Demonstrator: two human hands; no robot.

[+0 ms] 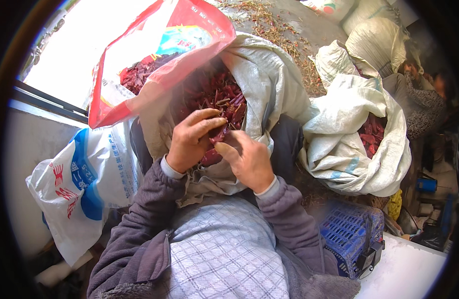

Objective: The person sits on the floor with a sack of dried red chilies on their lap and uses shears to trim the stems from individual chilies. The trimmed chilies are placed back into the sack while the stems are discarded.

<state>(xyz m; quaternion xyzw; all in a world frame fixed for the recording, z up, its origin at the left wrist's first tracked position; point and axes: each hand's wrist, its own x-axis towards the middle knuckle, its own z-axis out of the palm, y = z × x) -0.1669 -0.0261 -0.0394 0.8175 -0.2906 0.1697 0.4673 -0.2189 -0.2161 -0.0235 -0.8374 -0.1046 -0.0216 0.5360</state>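
Both my hands meet over an open woven sack [274, 74] of dried red chili peppers [210, 89]. Between the fingertips of my left hand [196, 140] and my right hand [248, 159] is a dark red dried chili pepper [219, 135]. The thumb and fingers of my right hand pinch its lower end, while my left fingers curl over its upper part. Just behind my left hand stands an open red-rimmed plastic sack [125, 108], with dried red chili pieces [143, 73] inside.
To the right stands another woven sack [349, 149] with red chilies. A blue plastic crate [349, 231] is at the lower right, and a white and blue printed sack [102, 168] at the left. Stems litter the floor [300, 18]. Another person [420, 101] sits at the far right near full sacks [375, 41].
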